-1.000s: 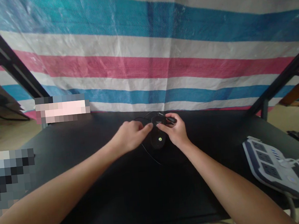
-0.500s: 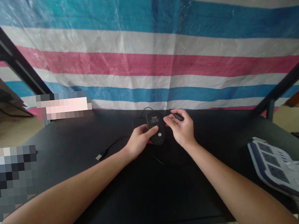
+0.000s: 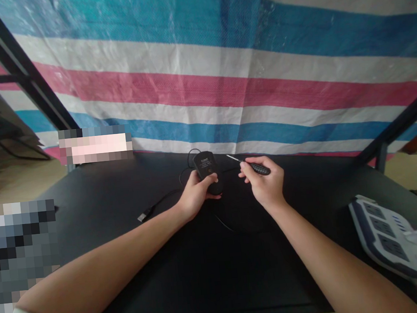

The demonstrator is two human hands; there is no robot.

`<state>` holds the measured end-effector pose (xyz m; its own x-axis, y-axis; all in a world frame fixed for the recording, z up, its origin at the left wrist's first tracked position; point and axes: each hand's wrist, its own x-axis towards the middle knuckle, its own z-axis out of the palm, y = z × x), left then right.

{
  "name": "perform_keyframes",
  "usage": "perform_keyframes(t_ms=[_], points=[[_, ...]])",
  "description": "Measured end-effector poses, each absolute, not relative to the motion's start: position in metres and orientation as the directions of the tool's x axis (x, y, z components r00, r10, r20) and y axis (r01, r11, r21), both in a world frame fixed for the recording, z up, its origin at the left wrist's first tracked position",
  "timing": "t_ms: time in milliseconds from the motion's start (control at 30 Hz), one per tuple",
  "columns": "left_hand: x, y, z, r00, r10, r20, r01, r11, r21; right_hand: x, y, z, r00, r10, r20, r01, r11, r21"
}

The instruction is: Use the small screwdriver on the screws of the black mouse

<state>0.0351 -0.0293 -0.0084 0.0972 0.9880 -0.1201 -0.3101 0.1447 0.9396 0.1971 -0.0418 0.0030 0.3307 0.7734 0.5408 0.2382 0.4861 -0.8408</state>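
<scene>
My left hand [image 3: 196, 196] is closed round a black computer mouse [image 3: 206, 168], holding it bottom side up and tilted above the black table [image 3: 106, 205]. Its cable runs left across the table to a USB plug [image 3: 145, 215]. My right hand [image 3: 264, 183] pinches a small screwdriver [image 3: 253, 166] with a dark handle; its thin metal tip points left toward the mouse, a short gap away.
A white and blue power strip [image 3: 393, 237] with a white cord lies at the table's right edge. A striped blue, white and pink tarp [image 3: 223, 76] hangs behind the table. Black metal frame bars [image 3: 19, 71] slant at both sides.
The mouse went from lying on the table to being lifted and tilted in my left hand. My right hand drew back to the right, and the screwdriver's tip now shows.
</scene>
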Motion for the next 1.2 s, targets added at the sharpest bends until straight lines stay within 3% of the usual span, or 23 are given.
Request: perform_keyframes(t_ms=[300,600,933,1200], points=[[0.0346,-0.0298,-0.0104,0.118,0.989,-0.087,-0.280,0.117,0.953,0.1978,-0.0444,0.0042,0.387,0.737,0.554,0.278,0.479,-0.832],[0.0336,-0.0292,-0.0131,0.107,0.992,-0.072,-0.242,0.096,0.965,0.1982,-0.0457,0.0017,0.136,0.897,0.420,0.103,0.409,-0.907],[0.0338,-0.0307,-0.0122,0.107,0.992,-0.062,-0.220,0.084,0.972,0.1974,-0.0483,-0.0014,0.018,0.902,0.432,0.127,0.427,-0.895],[0.0345,-0.0310,-0.0106,0.105,0.991,-0.079,-0.223,0.101,0.970,0.1988,-0.0493,-0.0015,0.037,0.882,0.470,0.125,0.463,-0.878]])
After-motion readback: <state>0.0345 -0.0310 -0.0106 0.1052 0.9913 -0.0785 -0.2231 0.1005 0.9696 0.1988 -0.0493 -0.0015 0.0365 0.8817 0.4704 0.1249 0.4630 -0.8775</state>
